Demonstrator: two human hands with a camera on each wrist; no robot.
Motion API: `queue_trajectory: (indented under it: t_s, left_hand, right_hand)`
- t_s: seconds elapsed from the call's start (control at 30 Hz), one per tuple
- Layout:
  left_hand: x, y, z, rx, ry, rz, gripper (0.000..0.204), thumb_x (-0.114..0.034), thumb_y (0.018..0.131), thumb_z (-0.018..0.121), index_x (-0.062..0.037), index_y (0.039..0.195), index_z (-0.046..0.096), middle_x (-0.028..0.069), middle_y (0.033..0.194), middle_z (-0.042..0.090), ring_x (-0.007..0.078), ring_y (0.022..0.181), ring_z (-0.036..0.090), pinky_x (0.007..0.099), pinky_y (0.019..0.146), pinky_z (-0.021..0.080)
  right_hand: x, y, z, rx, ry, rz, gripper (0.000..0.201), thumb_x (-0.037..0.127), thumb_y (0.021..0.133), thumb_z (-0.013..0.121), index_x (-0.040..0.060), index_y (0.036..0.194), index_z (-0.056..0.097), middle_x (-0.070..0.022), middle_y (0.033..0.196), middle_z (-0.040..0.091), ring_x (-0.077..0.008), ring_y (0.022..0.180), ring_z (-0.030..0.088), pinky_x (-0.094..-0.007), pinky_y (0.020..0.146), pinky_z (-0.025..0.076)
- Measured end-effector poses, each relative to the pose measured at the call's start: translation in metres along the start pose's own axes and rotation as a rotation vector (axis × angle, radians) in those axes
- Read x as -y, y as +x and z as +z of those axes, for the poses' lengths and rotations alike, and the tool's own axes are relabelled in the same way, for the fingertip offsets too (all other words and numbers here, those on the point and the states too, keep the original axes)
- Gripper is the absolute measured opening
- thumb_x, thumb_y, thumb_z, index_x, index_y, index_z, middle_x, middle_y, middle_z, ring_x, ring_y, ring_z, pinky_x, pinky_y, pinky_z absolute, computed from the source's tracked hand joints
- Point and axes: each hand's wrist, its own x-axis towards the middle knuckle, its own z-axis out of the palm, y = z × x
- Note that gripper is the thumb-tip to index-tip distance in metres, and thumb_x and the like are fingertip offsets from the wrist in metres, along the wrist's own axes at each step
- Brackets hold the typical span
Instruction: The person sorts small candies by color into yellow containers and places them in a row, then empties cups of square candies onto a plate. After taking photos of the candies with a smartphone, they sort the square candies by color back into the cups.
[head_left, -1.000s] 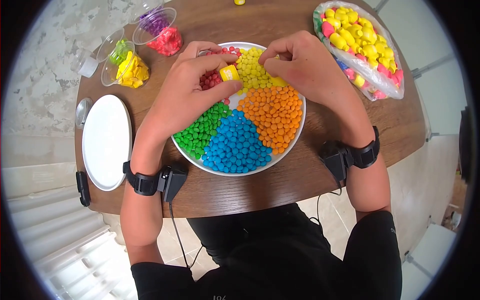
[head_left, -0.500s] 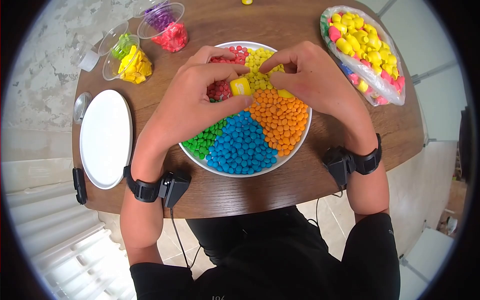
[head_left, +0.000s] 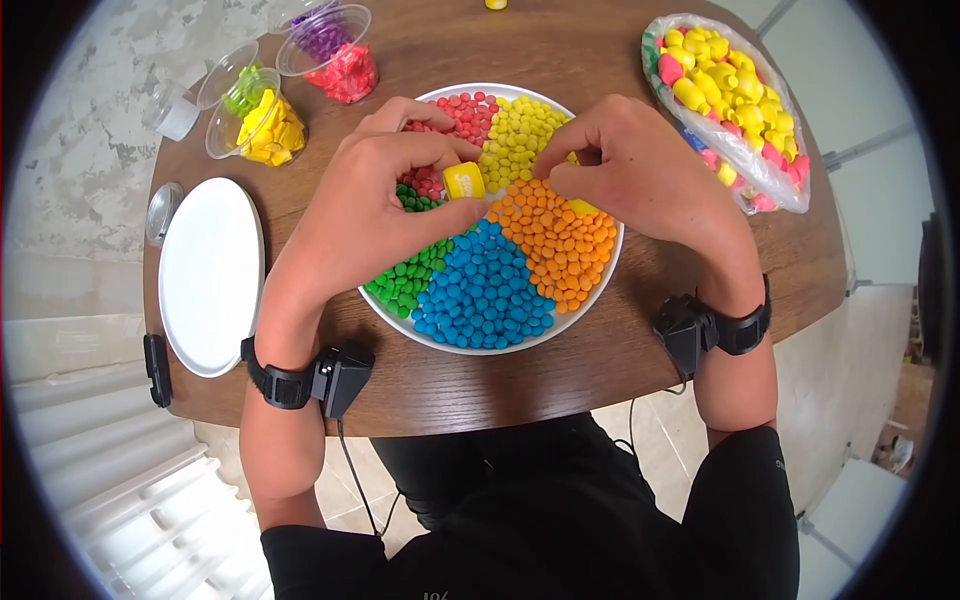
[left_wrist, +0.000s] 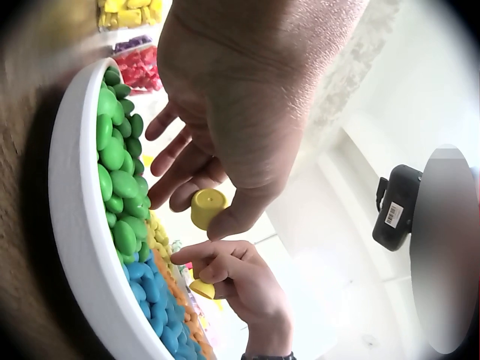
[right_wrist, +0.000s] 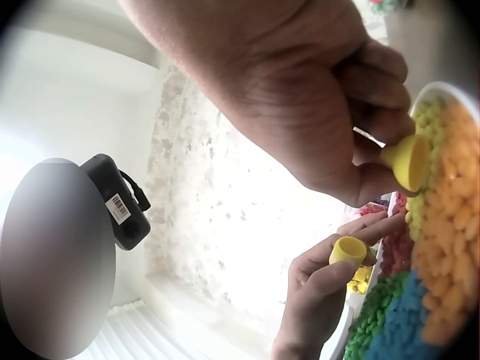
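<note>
My left hand [head_left: 365, 195] pinches a small yellow cup [head_left: 463, 181] with white lettering between thumb and fingers. In the right wrist view the cup's open end shows. My right hand [head_left: 635, 170] pinches a yellow dome-shaped piece [right_wrist: 412, 163] by its narrow end, wide side toward the candies. Both hands are over a round white plate [head_left: 482, 349], apart from each other. On it, button-shaped candies lie sorted by colour: red [head_left: 468, 118], yellow [head_left: 515, 140], orange [head_left: 560, 240], blue [head_left: 480, 290] and green [head_left: 405, 280].
At the right stands a clear bag [head_left: 735, 170] of yellow and pink bottle-shaped pieces. An oval-looking white plate [head_left: 212, 280] lies at the left beside a clear lid [head_left: 164, 213]. Clear cups with yellow [head_left: 270, 130], green, red [head_left: 343, 75] and purple pieces stand at the back left.
Both hands have come closer to the body over the plate. Over the last half second the left hand with the cup shifted left and the right hand shifted right, widening the gap.
</note>
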Motion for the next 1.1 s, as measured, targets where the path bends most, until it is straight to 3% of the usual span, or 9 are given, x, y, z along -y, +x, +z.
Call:
queue_trajectory:
  t_s: [0.03,0.27,0.5,0.67,0.7,0.77,0.83,0.93,1.1]
  left_hand:
    - [-0.002,0.0,0.0,0.001,-0.001,0.0,0.038,-0.011,0.079,0.084,-0.0033,0.115,0.079,0.0118,0.128,0.064,0.0225,0.117,0.064,0.0345,0.103,0.049]
    - [-0.003,-0.001,0.005,0.018,-0.022,0.021,0.04,-0.009,0.078,0.084,-0.0037,0.117,0.079,0.011,0.126,0.064,0.0215,0.112,0.066,0.0341,0.097,0.052]
    - [-0.006,-0.002,0.004,0.009,-0.05,-0.004,0.04,-0.008,0.077,0.084,-0.0033,0.117,0.078,0.0114,0.127,0.064,0.0215,0.111,0.067,0.0342,0.097,0.052]
    - [-0.006,-0.002,0.004,0.002,-0.037,0.032,0.038,-0.008,0.076,0.085,-0.0029,0.114,0.079,0.0115,0.127,0.064,0.0214,0.111,0.066,0.0344,0.097,0.052]
    - [-0.007,-0.002,0.004,-0.001,-0.042,0.03,0.035,-0.008,0.076,0.085,-0.0022,0.11,0.079,0.0116,0.127,0.064,0.0215,0.111,0.066,0.0344,0.097,0.052]
    - [-0.008,-0.002,0.004,0.006,-0.077,0.008,0.032,-0.008,0.075,0.085,-0.0013,0.106,0.078,0.0119,0.127,0.065,0.0217,0.112,0.066,0.0345,0.097,0.052]
    - [-0.007,-0.002,0.005,0.015,-0.113,-0.013,0.029,-0.007,0.075,0.086,-0.0004,0.101,0.077,0.0121,0.127,0.066,0.0219,0.112,0.066,0.0345,0.097,0.052]
    - [-0.005,-0.002,0.006,0.025,-0.089,0.038,0.025,-0.007,0.074,0.086,0.0006,0.096,0.076,0.0125,0.126,0.068,0.0215,0.11,0.067,0.0346,0.096,0.052]
    - [-0.012,-0.001,0.004,0.018,-0.108,-0.014,0.025,-0.006,0.075,0.085,0.001,0.096,0.075,0.0129,0.125,0.07,0.0234,0.118,0.065,0.0359,0.1,0.052]
  right_hand:
    - [-0.003,0.0,0.002,0.005,0.018,-0.043,0.023,0.011,0.082,0.071,-0.0042,0.098,0.08,-0.0124,0.067,0.064,-0.0149,0.057,0.057,-0.0313,0.055,0.043]
    - [-0.002,0.0,0.006,-0.048,0.007,-0.076,0.025,0.011,0.082,0.071,-0.0039,0.1,0.08,-0.0119,0.064,0.06,-0.0148,0.055,0.054,-0.0323,0.054,0.041]
    - [-0.008,0.002,0.011,-0.067,0.02,-0.075,0.027,0.01,0.082,0.07,-0.0025,0.104,0.08,-0.0078,0.058,0.047,-0.012,0.053,0.046,-0.0329,0.051,0.034]
    - [-0.005,0.002,0.008,-0.084,-0.013,-0.106,0.028,0.009,0.081,0.069,-0.0018,0.105,0.08,-0.0079,0.059,0.048,-0.0122,0.053,0.046,-0.0333,0.051,0.035]
    - [-0.001,0.0,0.005,-0.085,-0.059,-0.072,0.027,0.015,0.082,0.069,0.0001,0.101,0.081,-0.0163,0.076,0.061,-0.0264,0.071,0.058,-0.0398,0.068,0.045]
    - [0.006,-0.002,0.002,-0.086,-0.104,-0.04,0.027,0.021,0.083,0.07,0.002,0.097,0.082,-0.0247,0.092,0.074,-0.0405,0.088,0.071,-0.0462,0.085,0.056]
    - [0.011,-0.003,0.0,0.052,-0.015,-0.02,0.026,0.02,0.082,0.07,0.0013,0.096,0.082,-0.0246,0.088,0.073,-0.0401,0.085,0.071,-0.0463,0.083,0.056]
    - [0.012,-0.003,0.003,0.085,-0.082,-0.006,0.026,0.02,0.082,0.07,0.0014,0.095,0.082,-0.0244,0.085,0.072,-0.0396,0.084,0.071,-0.0455,0.082,0.056]
    - [0.006,-0.002,-0.001,0.019,-0.052,-0.006,0.026,0.02,0.083,0.07,0.0022,0.097,0.082,-0.0246,0.088,0.073,-0.0394,0.085,0.072,-0.0455,0.083,0.056]
